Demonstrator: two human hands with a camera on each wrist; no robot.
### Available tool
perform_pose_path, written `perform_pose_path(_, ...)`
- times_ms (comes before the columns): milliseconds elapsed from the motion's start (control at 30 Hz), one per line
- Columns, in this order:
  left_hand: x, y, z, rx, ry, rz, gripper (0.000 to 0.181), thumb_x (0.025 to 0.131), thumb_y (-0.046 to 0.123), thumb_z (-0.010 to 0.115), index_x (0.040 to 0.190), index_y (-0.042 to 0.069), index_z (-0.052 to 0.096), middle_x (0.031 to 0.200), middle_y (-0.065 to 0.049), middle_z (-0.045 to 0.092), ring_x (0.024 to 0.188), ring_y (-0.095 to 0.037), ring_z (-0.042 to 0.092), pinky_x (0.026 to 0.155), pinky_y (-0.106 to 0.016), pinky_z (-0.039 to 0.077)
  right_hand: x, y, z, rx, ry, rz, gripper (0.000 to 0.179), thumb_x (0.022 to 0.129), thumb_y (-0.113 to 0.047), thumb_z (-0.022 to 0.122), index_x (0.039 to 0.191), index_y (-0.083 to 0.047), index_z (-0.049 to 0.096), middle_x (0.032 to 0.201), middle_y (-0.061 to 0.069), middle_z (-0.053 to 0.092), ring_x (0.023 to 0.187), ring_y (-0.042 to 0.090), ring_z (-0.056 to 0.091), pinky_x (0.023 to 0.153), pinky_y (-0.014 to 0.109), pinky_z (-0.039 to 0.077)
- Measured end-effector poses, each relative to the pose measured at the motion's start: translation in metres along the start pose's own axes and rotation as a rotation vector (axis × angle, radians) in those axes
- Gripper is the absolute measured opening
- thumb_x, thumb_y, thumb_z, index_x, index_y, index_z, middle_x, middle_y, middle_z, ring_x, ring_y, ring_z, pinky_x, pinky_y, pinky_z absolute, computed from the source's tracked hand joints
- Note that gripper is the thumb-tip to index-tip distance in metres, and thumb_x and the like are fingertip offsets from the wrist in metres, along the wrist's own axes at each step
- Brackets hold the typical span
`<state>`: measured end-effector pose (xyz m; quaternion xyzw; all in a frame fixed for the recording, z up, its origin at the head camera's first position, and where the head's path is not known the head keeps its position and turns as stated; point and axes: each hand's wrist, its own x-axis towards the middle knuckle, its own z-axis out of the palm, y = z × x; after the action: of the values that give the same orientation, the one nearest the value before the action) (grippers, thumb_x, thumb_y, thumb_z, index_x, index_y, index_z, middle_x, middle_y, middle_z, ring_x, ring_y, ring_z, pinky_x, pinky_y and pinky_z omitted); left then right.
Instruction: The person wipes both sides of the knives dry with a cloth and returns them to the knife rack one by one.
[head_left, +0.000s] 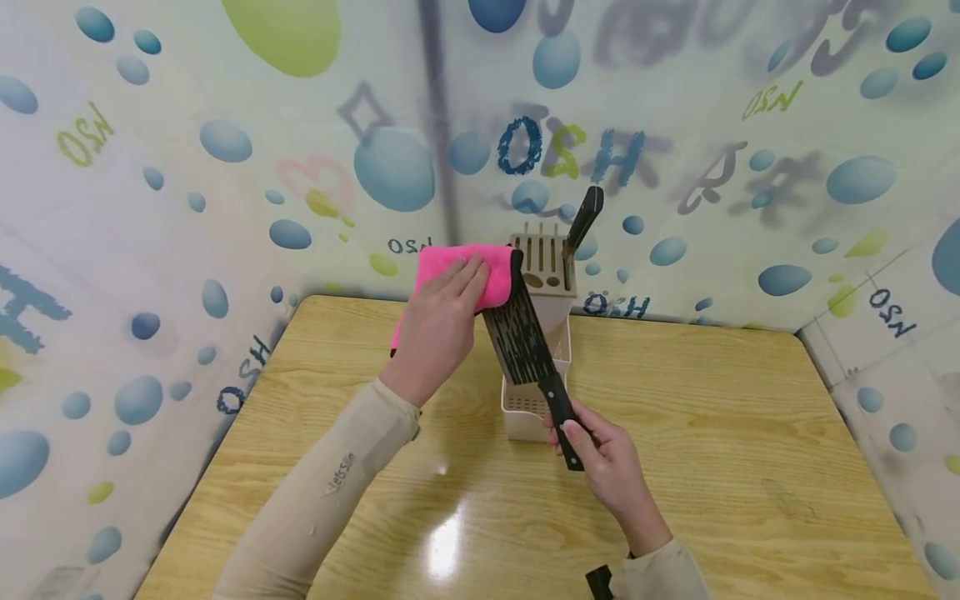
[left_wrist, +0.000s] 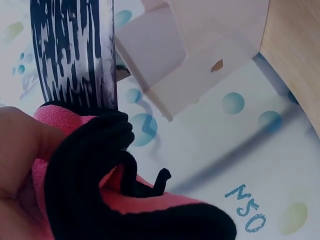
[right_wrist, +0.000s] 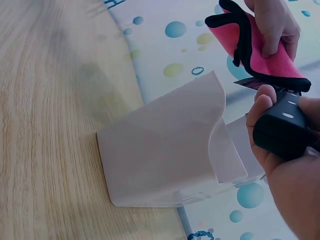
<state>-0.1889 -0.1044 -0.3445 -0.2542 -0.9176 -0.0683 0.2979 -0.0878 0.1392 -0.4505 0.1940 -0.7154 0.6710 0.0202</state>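
Note:
My right hand [head_left: 609, 467] grips the black handle of a cleaver [head_left: 522, 343], with its broad, black-streaked blade tilted up and away to the left. Over the far end of the blade lies a pink cloth [head_left: 497, 287] with black edging. My left hand [head_left: 437, 327] holds this cloth folded about the blade, fingers on top; in the left wrist view the thumb presses the cloth from the side. Cloth and hand hide the blade's tip. Below and behind the cleaver stands a pale knife holder [head_left: 527, 427] with a slotted top.
Another black-handled knife [head_left: 585, 218] stands in the right side of the holder's slotted top. The holder rests on a wood-grain table [head_left: 697, 417], near its back edge. A patterned backdrop [head_left: 660, 108] with blue and green dots rises behind and at both sides.

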Motion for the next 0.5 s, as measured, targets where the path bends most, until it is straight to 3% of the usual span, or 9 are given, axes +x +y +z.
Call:
perform_pose_path(267, -0.006, 0.008, 0.004, 0.064, -0.002, 0.047, 0.043, 0.096, -0.005, 0.061, 0.139, -0.001, 0.064, 0.141, -0.015, 0.063, 0.129, -0.030, 0.063, 0.105, -0.041, 0.054, 0.003, -0.003, 0.003, 0.013, 0.014, 0.026, 0.032, 0.109, -0.002, 0.046, 0.134, 0.013, 0.059, 0.104, 0.024, 0.069, 0.086, 0.019, 0.070, 0.072, 0.029, 0.064)
perform_pose_path(500, -0.010, 0.013, 0.006, 0.067, -0.003, 0.068, 0.043, 0.096, -0.006, 0.062, 0.138, 0.002, 0.066, 0.140, -0.014, 0.065, 0.127, -0.031, 0.065, 0.100, -0.043, 0.058, 0.005, -0.004, 0.004, 0.024, 0.019, 0.041, 0.033, 0.110, -0.004, 0.046, 0.136, 0.013, 0.058, 0.106, 0.035, 0.064, 0.087, 0.013, 0.068, 0.074, 0.026, 0.064)
